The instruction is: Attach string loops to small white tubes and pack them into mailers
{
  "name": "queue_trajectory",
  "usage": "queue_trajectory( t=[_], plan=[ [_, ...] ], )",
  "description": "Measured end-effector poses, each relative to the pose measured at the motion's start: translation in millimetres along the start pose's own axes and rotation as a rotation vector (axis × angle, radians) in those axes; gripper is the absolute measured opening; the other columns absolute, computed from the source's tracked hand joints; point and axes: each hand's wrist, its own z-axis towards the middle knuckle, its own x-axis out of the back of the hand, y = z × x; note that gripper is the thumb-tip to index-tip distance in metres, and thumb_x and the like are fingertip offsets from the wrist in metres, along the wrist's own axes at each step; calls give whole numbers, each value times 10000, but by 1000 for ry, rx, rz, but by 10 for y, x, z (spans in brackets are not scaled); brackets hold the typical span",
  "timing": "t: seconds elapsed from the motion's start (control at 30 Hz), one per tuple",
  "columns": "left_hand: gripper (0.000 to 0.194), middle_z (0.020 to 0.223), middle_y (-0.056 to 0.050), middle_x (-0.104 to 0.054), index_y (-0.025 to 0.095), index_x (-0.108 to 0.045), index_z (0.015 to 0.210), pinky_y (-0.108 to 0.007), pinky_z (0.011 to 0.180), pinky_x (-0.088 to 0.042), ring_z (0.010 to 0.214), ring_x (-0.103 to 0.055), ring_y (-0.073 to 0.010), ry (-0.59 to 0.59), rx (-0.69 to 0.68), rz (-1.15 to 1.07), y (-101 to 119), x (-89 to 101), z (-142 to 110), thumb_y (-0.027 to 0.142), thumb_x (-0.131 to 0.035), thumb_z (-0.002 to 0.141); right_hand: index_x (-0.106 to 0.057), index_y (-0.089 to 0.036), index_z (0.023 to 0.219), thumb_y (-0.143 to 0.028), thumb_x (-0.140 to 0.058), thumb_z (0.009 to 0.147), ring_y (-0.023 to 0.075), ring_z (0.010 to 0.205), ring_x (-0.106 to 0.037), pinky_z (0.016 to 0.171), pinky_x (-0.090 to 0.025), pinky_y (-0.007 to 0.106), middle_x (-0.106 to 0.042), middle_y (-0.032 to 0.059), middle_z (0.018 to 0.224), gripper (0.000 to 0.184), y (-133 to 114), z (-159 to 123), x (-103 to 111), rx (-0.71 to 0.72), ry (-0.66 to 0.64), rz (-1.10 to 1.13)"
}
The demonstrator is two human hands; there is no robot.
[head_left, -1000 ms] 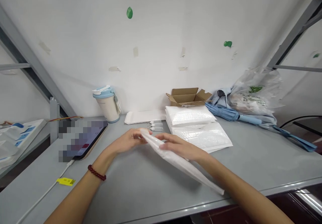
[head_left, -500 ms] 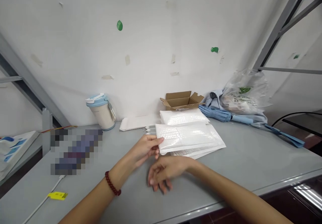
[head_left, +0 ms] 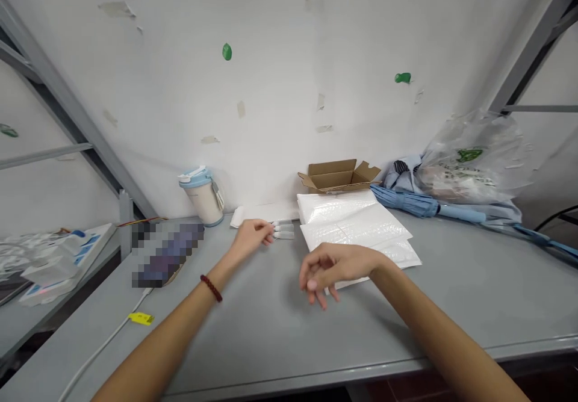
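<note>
My left hand [head_left: 253,235] is at the back of the table, its thumb and fingers pinched at the left ends of several slim, pale, pen-like sticks [head_left: 284,234] lying side by side. How firmly it grips one is hard to see. Over the front left edge of a stack of white bubble mailers [head_left: 356,224] hangs my right hand [head_left: 338,269], its fingers loosely curled and apart, with nothing in it. It hides part of the lowest mailer. A flat white packet [head_left: 253,212] lies behind the sticks, against the wall.
An open cardboard box [head_left: 338,176] stands behind the mailers. To its right lie a folded blue umbrella [head_left: 406,201] and a clear plastic bag [head_left: 474,161]. On the left are a cream tumbler with a blue lid [head_left: 203,197], a blurred-out item [head_left: 169,254] and a white cable [head_left: 106,345].
My left hand has let go of the top mailer, now on the stack, and moved back to the sticks. My right hand has shifted up and right. The view has turned slightly left.
</note>
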Motion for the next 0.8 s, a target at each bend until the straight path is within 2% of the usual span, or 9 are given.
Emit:
queue_trajectory(
  t=[0.07,0.13,0.27,0.43,0.6,0.7,0.8],
  plan=[
    [196,801,-104,-678,138,-652,786,-375,762,-479,806,-626,-235,93,-25,152,-201,201,172,282,-523,764,-597,-121,893,-331,-614,791,102,620,-627,482,-470,184,-638,34,773,234,-14,-58,52,40,52,2],
    [156,869,-120,-669,141,-663,786,-401,834,-438,896,-599,-271,126,-63,282,-358,331,300,228,-553,717,-598,-119,893,-322,-612,792,105,619,-631,483,-472,189,-638,32,764,228,-20,-76,66,61,62,6],
    [167,916,-141,-646,137,-671,789,-393,842,-421,944,-569,-286,119,-134,461,-517,369,420,201,-524,742,-591,-117,886,-327,-633,772,103,602,-628,464,-463,185,-637,29,758,243,10,-5,14,41,15,43],
    [186,894,-133,-621,152,-631,741,-334,821,-425,974,-543,-249,104,-216,585,-561,278,441,170,-458,805,-583,-119,882,-337,-665,742,97,589,-622,463,-457,185,-638,23,748,271,84,118,-65,0,-5,68],
    [179,874,-116,-607,155,-587,721,-311,757,-434,840,-584,-212,113,-266,629,-578,227,437,169,-442,826,-580,-129,878,-314,-669,740,90,585,-615,460,-450,179,-633,14,744,247,124,180,-118,-20,4,87],
    [203,863,-119,-610,151,-579,744,-322,721,-432,799,-593,-220,174,-268,628,-553,249,457,172,-403,844,-582,-131,902,-325,-674,733,95,598,-613,468,-451,186,-626,17,750,274,135,193,-161,-29,-2,95],
    [220,876,-126,-615,144,-575,801,-335,716,-435,804,-598,-232,296,-247,597,-507,331,458,177,-365,858,-595,-134,938,-328,-682,724,95,633,-607,540,-463,204,-622,14,749,301,124,195,-213,-40,13,46]
  ],
)
